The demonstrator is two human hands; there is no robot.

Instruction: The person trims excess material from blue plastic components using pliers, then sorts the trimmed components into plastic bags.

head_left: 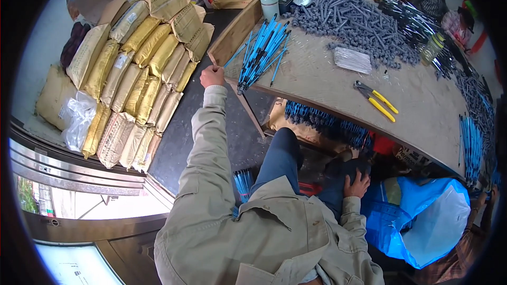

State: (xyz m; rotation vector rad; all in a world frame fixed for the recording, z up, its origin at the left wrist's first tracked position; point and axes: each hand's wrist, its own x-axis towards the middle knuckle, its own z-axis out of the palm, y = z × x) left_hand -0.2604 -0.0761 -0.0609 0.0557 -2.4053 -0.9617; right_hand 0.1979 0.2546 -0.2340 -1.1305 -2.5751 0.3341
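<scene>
My left hand (212, 76) is closed, its fingers pressed together, by the left corner of the worktable (317, 68). What is between its fingers, if anything, is too small to make out. Just right of it lies a loose bunch of blue rods with black ends (261, 55), some jutting past the table edge. One thin blue rod (236, 55) points toward that hand; whether they touch I cannot tell. My right hand (357, 184) rests on my right leg, fingers spread and holding nothing. Pliers with yellow handles (376, 100) lie near the table's front edge.
Grey plastic parts (354, 24) are heaped across the table, behind a bundle of thin metal pins (353, 60). More blue rods (470, 148) lie at the right. Stacked sacks (142, 68) fill the left side. A blue bag (422, 216) stands by my right. Other people sit beyond the table.
</scene>
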